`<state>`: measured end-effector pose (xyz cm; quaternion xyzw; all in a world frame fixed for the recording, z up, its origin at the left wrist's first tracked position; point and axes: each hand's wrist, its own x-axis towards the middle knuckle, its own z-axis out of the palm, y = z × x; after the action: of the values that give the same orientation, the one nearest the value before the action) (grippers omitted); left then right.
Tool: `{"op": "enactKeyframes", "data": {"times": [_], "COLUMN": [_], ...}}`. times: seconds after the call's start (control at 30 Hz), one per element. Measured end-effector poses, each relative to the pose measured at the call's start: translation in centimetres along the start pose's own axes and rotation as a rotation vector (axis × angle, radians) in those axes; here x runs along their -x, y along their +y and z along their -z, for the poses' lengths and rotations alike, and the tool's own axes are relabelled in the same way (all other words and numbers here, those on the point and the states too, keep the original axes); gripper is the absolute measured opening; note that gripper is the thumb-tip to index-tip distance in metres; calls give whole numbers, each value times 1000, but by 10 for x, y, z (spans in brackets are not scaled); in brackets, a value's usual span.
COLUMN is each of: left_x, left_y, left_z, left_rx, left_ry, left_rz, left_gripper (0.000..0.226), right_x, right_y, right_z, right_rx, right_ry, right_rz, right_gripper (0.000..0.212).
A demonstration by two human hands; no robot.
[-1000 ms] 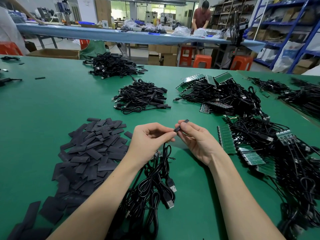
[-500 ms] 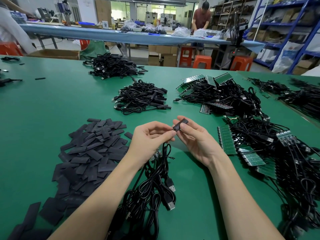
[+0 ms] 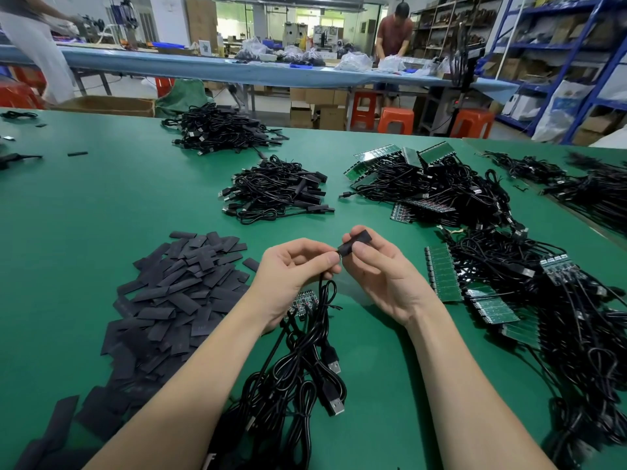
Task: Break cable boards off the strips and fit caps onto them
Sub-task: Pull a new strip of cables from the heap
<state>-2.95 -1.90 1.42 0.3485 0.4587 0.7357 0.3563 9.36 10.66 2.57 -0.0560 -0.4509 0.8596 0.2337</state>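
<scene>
Cap now higher in R grip, L grip pinching cable over green table.

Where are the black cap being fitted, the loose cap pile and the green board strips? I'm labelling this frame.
black cap [image 3: 356, 241], head view, its middle.
cap pile [image 3: 176, 293], head view, centre.
green board strips [image 3: 442, 273], head view, nearest strip's face.

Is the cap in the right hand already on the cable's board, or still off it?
On, it seems: the cap meets the left hand fingers pinching the cable, no bare board showing. How far seated, cannot tell.

Blue shelving, orange stools
</scene>
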Motion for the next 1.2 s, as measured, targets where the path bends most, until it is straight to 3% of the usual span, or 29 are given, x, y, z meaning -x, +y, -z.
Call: {"op": "enactKeyframes", "data": {"times": [0.3, 0.6, 1.2], "left_x": [1, 2, 2], "left_y": [3, 6, 6], "left_z": [1, 2, -3], "left_rx": [111, 159, 130], "left_ry": [-8, 18, 49], "left_rz": [66, 134, 78], "left_gripper": [10, 7, 14], "right_x": [-3, -5, -4], "right_y": [6, 7, 8], "right_z": [-7, -7, -12], "right_rx": [-71, 1, -31], "right_ry": [172, 153, 218], "right_rz": [-7, -35, -42], "right_gripper": [14, 14, 9]}}
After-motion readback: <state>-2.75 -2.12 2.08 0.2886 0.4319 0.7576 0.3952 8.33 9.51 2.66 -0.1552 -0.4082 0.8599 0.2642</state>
